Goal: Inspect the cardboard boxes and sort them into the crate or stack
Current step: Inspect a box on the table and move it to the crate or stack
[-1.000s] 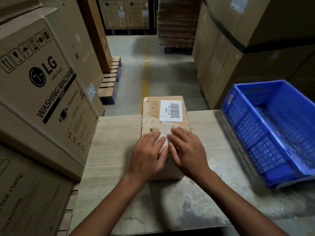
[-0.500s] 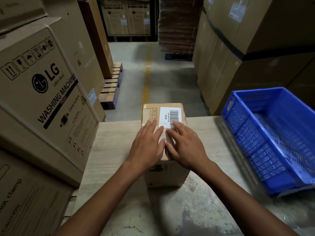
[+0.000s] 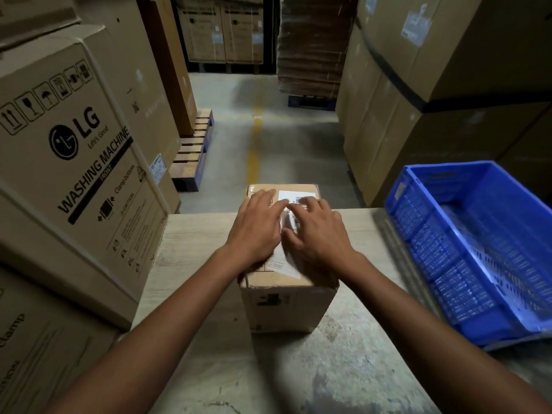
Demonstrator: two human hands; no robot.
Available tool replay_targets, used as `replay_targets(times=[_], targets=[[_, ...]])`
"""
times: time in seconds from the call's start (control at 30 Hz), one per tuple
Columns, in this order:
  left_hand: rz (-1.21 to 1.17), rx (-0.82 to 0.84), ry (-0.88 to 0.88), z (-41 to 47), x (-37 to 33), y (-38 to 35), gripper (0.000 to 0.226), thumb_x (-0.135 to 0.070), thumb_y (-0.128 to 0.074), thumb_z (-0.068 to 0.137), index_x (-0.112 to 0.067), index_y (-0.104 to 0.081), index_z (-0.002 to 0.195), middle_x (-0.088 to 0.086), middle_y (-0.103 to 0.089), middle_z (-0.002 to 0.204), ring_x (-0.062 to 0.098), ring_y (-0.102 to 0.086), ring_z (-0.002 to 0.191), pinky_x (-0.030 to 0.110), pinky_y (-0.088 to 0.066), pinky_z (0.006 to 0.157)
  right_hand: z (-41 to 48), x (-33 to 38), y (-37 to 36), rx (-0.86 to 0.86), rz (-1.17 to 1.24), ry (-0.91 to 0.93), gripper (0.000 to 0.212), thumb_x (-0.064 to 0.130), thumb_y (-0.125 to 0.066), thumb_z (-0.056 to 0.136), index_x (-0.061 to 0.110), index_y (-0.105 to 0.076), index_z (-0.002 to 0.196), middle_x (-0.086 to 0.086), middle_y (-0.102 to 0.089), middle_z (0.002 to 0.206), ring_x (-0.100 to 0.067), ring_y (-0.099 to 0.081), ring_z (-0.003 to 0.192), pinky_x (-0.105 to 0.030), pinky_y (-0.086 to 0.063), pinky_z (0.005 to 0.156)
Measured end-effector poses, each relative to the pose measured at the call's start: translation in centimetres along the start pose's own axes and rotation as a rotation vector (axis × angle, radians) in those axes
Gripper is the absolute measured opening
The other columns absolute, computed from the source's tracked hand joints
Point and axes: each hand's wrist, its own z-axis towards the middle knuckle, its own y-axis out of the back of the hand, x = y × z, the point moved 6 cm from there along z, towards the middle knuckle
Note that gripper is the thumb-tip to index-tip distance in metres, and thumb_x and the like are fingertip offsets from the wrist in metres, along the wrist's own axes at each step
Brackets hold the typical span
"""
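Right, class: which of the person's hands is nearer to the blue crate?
Right. The right hand lies flat on top of the small box, on its side toward the blue crate; the left hand rests beside it, farther from the crate.

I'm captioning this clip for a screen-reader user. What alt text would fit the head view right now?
A person's left hand and right hand rest side by side on top of a small cardboard box bearing a barcode label, on a worn table. A blue crate sits to the right; a large washing-machine carton stands at left.
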Motion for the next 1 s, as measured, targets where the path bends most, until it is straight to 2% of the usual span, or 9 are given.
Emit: replay_targets(times=[0.23,0.33,0.43,0.5,0.6,0.77,0.83,0.93,1.0], targets=[[0.106,0.047,-0.022,1.9,1.8,-2.0,0.045,-0.024,-0.043,0.101,-0.021,-0.043,0.146,0.004,-0.045,0.143,0.023,-0.036,0.133,0.047,-0.034,0.109,1.1,-0.1,-2.3,0.041,0.006,0.021,0.062,0.056,-0.029,0.103,0.023,-0.029,0.155,-0.005,-0.022,0.165,-0.026,-0.012,0.154,-0.045,-0.032,0.116],[-0.112,-0.107,-0.002,1.9,2.2,-1.2,0.036,-0.017,-0.047,0.1,-0.017,-0.057,0.134,0.003,-0.054,0.131,0.021,-0.044,0.121,0.045,-0.042,0.101,0.8,-0.1,-2.2,0.038,0.051,0.017,0.063,0.056,-0.03,0.103,0.023,-0.029,0.156,-0.005,-0.019,0.166,-0.025,-0.01,0.154,-0.048,-0.033,0.117],[-0.411,-0.272,0.297,0.4,4.1,-1.0,0.044,-0.015,-0.055,0.096,-0.019,-0.048,0.139,0.0,-0.045,0.14,0.017,-0.043,0.126,0.039,-0.047,0.1,-0.2,-1.3,-2.2,-0.016,0.18,-0.159,0.07,0.06,-0.041,0.098,0.025,-0.026,0.157,-0.007,-0.013,0.167,-0.028,-0.01,0.154,-0.052,-0.031,0.117],[-0.687,-0.167,0.53,-0.3,5.0,-2.3,0.048,-0.022,-0.055,0.098,-0.025,-0.04,0.142,-0.002,-0.046,0.142,0.016,-0.051,0.121,0.039,-0.051,0.095,-1.0,-2.9,-2.5,-0.04,0.333,-0.357,0.077,0.063,-0.051,0.093,0.029,-0.021,0.156,-0.009,-0.023,0.164,-0.033,-0.03,0.147,-0.051,-0.043,0.109],[-1.168,-0.038,0.722,-0.4,3.9,-3.9,0.036,-0.019,-0.051,0.099,-0.026,-0.044,0.134,0.003,-0.066,0.121,0.022,-0.071,0.094,0.047,-0.06,0.081,-1.3,-4.5,-2.2,-0.048,0.588,-0.354,0.066,0.052,-0.062,0.092,0.032,-0.031,0.146,0.001,-0.06,0.14,-0.022,-0.065,0.113,-0.036,-0.055,0.085],[-1.15,-0.112,0.863,-1.0,2.6,-5.8,0.088,-0.032,-0.059,0.072,-0.059,-0.009,0.139,0.005,-0.05,0.138,0.033,-0.058,0.115,0.055,-0.055,0.088,0.2,-7.5,0.3,0.078,0.55,-0.3,0.072,0.049,-0.069,0.089,0.03,-0.036,0.15,0.0,-0.058,0.142,-0.023,-0.063,0.114,-0.047,-0.055,0.093],[-1.052,-0.135,0.856,-1.1,2.0,-5.3,0.101,-0.029,-0.067,0.072,-0.05,-0.002,0.147,0.009,-0.035,0.148,0.036,-0.043,0.13,0.052,-0.046,0.101,0.9,-7.4,1.3,0.018,0.354,-0.296,0.06,0.05,-0.067,0.089,0.028,-0.049,0.143,-0.001,-0.059,0.139,-0.023,-0.059,0.118,-0.046,-0.052,0.096],[-0.842,-0.256,0.715,0.5,2.7,-3.3,0.082,-0.021,-0.064,0.09,-0.027,-0.015,0.155,0.008,-0.026,0.157,0.031,-0.026,0.141,0.041,-0.036,0.108,-0.8,-3.8,2.3,-0.077,0.211,-0.27,0.048,0.052,-0.056,0.092,0.024,-0.06,0.131,-0.003,-0.058,0.136,-0.026,-0.052,0.123,-0.044,-0.046,0.099],[-0.81,-0.305,0.654,1.7,4.0,-2.6,0.062,-0.023,-0.06,0.093,-0.024,-0.035,0.149,0.009,-0.045,0.146,0.03,-0.042,0.132,0.043,-0.042,0.107,-3.6,-0.4,1.3,0.03,0.176,-0.246,0.059,0.065,-0.048,0.091,0.025,-0.057,0.133,-0.008,-0.051,0.144,-0.031,-0.044,0.133,-0.049,-0.04,0.107]])
